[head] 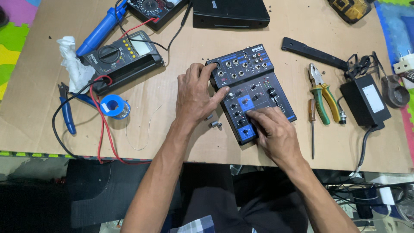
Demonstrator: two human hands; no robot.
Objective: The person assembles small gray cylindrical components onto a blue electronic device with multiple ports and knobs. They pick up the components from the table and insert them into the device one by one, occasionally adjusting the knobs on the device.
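Observation:
A small black and blue audio mixer with many knobs and jacks lies tilted on a cardboard-covered table. My left hand rests against the mixer's left edge, fingers curled over its upper left corner and thumb on the panel. My right hand lies on the mixer's lower right part, fingertips pinching a knob near the blue section. Two small grey knob caps lie loose on the cardboard just below my left hand.
A black multimeter with red and black leads, a solder spool, blue cutters and crumpled tissue lie left. Pliers, a screwdriver and a black power adapter lie right. A black box sits at the back.

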